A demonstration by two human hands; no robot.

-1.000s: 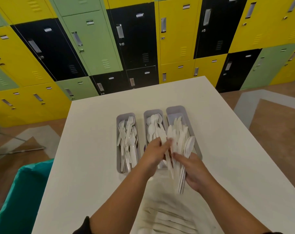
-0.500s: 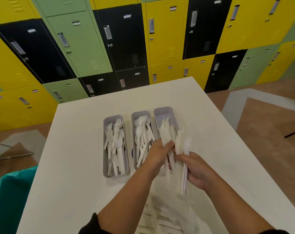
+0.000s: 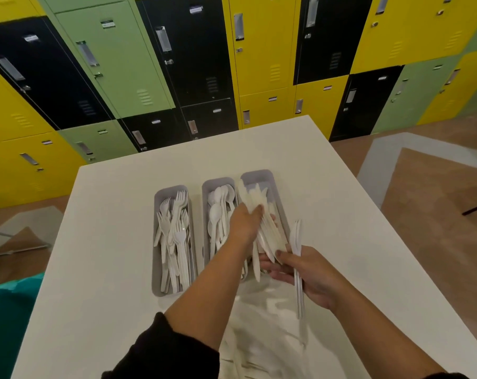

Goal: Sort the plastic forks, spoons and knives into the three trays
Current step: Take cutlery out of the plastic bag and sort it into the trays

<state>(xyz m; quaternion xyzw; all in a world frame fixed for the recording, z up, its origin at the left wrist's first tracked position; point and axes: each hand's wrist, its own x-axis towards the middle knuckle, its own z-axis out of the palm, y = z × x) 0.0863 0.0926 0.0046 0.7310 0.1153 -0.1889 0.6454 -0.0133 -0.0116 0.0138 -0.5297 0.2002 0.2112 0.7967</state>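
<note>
Left hand (image 3: 245, 222) grips a bundle of knives (image 3: 262, 228), lowering them into the right tray (image 3: 279, 203) near the table's (image 3: 108, 242) far edge. Right hand (image 3: 311, 274) pinches two spoons (image 3: 297, 242); these likely go to the middle tray (image 3: 205, 214) next.

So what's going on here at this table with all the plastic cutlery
A person is sorting white plastic cutlery into three grey trays. The left hand lowers a bunch of knives into the right tray. The right hand holds a few more pieces. Forks fill the left tray, spoons the middle one.
</note>
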